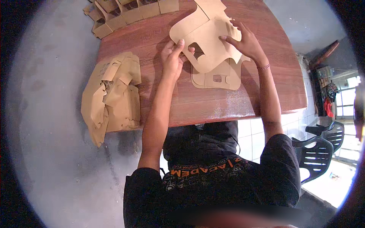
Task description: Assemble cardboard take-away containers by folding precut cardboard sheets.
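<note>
A flat, die-cut brown cardboard box blank (213, 38) is raised over the table, tilted, with fold lines and a cut-out hole near its lower left. My left hand (174, 57) grips its left edge by that hole, thumb on top and fingertips showing through the opening. On the right side of the blank, my right hand (245, 41) lies with thumb and fingers spread over the surface. Beneath it, more flat cardboard blanks (216, 78) rest on the table, partly covered by the raised one.
The reddish-brown wooden table (152, 102) carries a row of folded cardboard carriers (125, 15) at the far left. Crumpled, torn cardboard pieces (118, 95) are heaped at its left edge. Dark plastic chairs (315, 155) stand on the floor at the right.
</note>
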The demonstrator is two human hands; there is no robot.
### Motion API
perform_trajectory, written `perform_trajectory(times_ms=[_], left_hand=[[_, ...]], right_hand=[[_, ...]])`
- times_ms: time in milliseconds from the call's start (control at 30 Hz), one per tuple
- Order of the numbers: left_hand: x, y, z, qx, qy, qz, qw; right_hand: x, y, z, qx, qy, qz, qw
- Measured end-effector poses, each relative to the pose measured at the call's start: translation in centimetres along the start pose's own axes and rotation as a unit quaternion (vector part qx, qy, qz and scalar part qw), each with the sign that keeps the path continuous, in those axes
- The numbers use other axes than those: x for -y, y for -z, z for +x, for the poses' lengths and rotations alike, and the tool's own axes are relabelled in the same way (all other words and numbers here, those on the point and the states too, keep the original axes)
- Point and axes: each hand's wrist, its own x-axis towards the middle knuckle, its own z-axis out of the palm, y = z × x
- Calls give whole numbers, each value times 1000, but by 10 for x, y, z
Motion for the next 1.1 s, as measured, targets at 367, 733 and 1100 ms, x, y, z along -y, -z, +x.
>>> perform_trajectory(times_ms=[367, 733, 1100], left_hand=[[15, 28, 1, 205, 39, -109, 972], [-15, 11, -7, 6, -19, -161, 987], [-14, 10, 0, -173, -142, 66, 972]], right_hand=[[-24, -31, 2, 66, 52, 14, 996], [-41, -4, 10, -12, -83, 215, 973], [-22, 30, -1, 2, -75, 408, 910]])
